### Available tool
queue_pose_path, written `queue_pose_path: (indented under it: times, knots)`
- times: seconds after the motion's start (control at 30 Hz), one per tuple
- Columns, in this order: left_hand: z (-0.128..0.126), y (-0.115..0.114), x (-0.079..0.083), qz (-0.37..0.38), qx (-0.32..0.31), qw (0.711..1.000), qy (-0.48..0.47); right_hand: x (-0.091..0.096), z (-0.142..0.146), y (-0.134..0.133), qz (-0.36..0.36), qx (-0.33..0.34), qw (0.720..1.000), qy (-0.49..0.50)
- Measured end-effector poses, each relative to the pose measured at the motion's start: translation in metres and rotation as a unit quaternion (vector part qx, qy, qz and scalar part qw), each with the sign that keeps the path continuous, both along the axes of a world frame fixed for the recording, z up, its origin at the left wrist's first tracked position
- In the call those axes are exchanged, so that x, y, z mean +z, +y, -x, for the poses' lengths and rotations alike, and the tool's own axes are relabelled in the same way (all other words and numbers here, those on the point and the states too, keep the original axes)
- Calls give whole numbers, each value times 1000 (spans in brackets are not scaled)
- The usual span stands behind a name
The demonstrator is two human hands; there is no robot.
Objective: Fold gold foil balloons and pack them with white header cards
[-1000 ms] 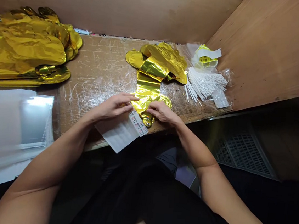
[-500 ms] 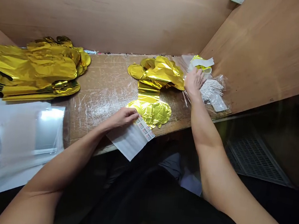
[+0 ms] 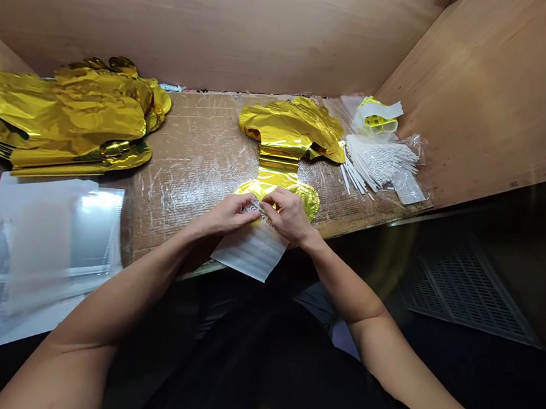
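Note:
My left hand [image 3: 225, 216] and my right hand [image 3: 289, 216] meet over a white sheet [image 3: 251, 252] with a printed strip along its upper edge, and both pinch that strip. The sheet's lower part hangs over the front edge of the wooden workbench [image 3: 194, 157]. Just behind my fingers lies a flattened gold foil balloon [image 3: 282, 143], and its round lower lobe sits partly under both hands. The strip's print is too small and too hidden to read.
A stack of gold foil balloons [image 3: 62, 114] lies at the left, above clear plastic bags [image 3: 47, 259]. White sticks [image 3: 379, 163] in clear wrapping and a yellow-and-white roll [image 3: 377, 114] lie at the back right. Wooden panels [image 3: 499, 92] close off the back and right.
My right hand has come back from the white sticks to the sheet, and both hands now pinch its printed strip. The balloon's upper part lies flatter and more spread out.

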State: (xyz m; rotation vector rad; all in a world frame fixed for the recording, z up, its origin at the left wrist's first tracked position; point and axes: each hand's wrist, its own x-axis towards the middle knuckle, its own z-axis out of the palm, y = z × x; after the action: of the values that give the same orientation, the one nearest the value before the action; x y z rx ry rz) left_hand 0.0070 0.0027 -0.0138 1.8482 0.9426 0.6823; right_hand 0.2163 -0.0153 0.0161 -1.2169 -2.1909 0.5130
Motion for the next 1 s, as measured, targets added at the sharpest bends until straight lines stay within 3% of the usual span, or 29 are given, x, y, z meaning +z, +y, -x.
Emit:
queue_pose_path:
  times: [0.13,0.27,0.4,0.5,0.63,0.67,0.73,0.83,0.93,1.0]
  knots:
    - [1,2,-3,11,9,999,41,3,-1,-5,39,22,998,44]
    - [5,4,0,17,7,998,64,7,-28,8,211,1,968,136]
    - [8,5,4,11,-22,997,78,9,-52,27,342,29,937,62]
    - [7,4,6,7,-33,996,79,7,-49,27,322,30,944,-72]
    - [4,2,6,5,-32,997,66,6,-42,14,133,-109,962,-213]
    - [4,2,7,7,-33,998,60,5,-43,12,97,-101,967,-212]
    - [7,3,10,11,-51,997,51,4,-46,12,69,-18,978,-194]
    - [18,5,21,19,-129,991,39,-2,-52,18,114,88,978,-151]
    - [25,4,34,34,-212,976,22,-7,-55,28,201,91,972,-84]
    - [24,1,37,31,-232,972,22,-6,-57,35,257,105,959,-46]
